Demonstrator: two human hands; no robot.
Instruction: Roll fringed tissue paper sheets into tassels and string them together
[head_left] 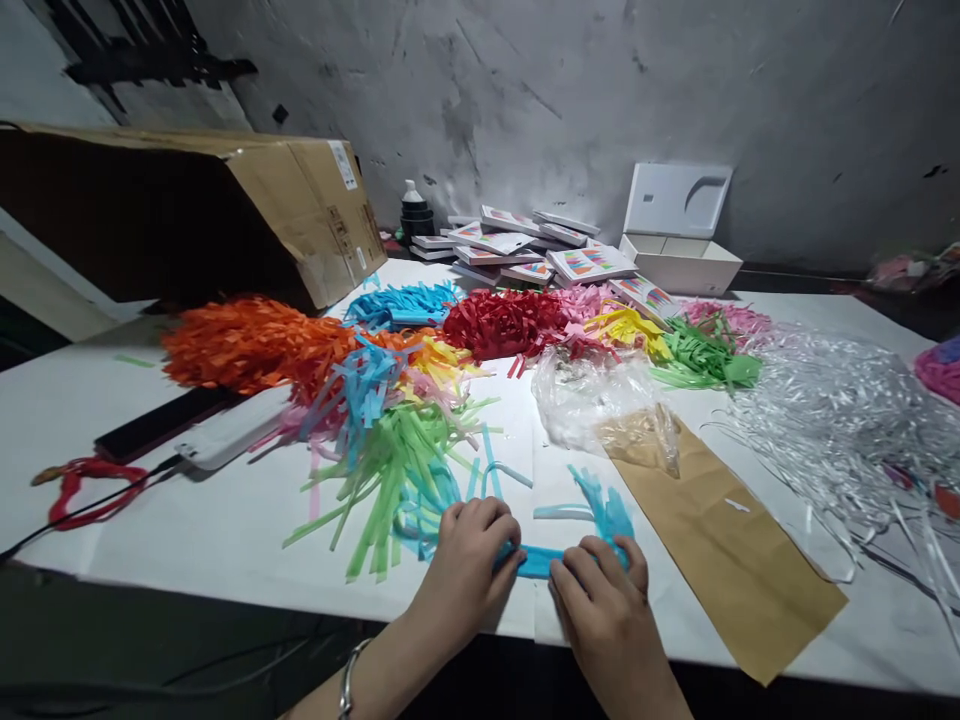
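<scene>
Near the front edge of the white-covered table, a blue tissue-paper tassel (541, 562) stretches between my two hands. Its plain middle band shows in the gap, and cut fringe strips fan out at both ends. My left hand (480, 548) has its fingers curled closed on the band's left part. Closed over the right part is my right hand (600, 580), with the right fringe sticking out above the knuckles. Fingertips and thumbs are partly hidden. Just left of my left hand, green tissue tassels (375, 490) lie spread on the table, overlapping some blue strips.
Behind lie orange (247, 345), red (506, 325) and blue tassels, and silver tinsel (832, 410) at right. A brown paper sheet (739, 560) lies right of my hands. A phone (161, 422), white power bank (232, 432), cardboard box (315, 210) and flat boxes (592, 263) surround these.
</scene>
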